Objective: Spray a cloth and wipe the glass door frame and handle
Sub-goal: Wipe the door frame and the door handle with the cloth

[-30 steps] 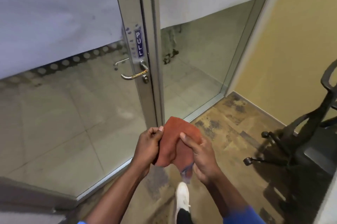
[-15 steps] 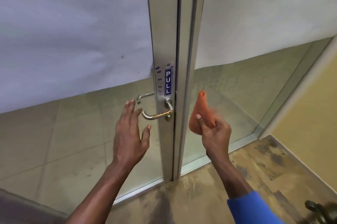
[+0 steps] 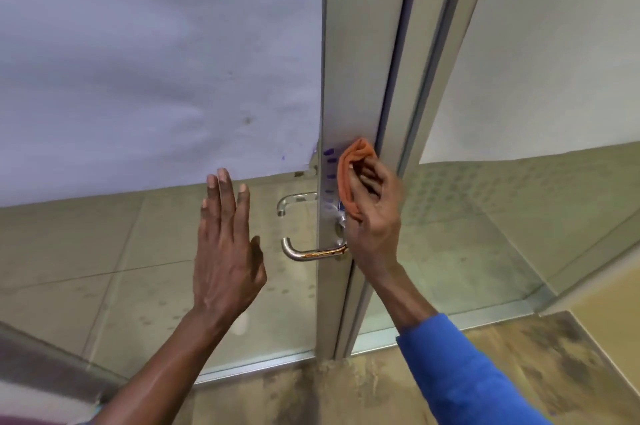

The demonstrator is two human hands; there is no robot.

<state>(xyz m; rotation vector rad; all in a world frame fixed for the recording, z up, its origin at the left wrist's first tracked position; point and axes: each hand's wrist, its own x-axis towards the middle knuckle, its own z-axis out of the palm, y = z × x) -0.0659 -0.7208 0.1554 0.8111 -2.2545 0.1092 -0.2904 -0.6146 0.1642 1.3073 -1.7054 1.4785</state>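
Observation:
An orange cloth (image 3: pixel 350 168) is bunched in my right hand (image 3: pixel 375 216) and pressed against the silver door frame (image 3: pixel 356 61), just above the handle and over the spot where the PULL label sits. The metal lever handle (image 3: pixel 304 253) sticks out to the left below the cloth, with rusty marks on its bar. My left hand (image 3: pixel 225 251) is flat, fingers spread, against the glass pane (image 3: pixel 104 268) left of the handle. No spray bottle is in view.
White paper (image 3: pixel 156 61) covers the upper glass on both sides. A second glass panel (image 3: pixel 502 234) stands right of the frame. The floor (image 3: pixel 381 390) at the door's foot is worn and stained brown. A yellow wall (image 3: pixel 616 320) is at the far right.
My right hand carried the cloth left from beside the frame onto the frame, covering the PULL label. My left hand let go of the cloth and now rests flat on the glass. The view moved closer.

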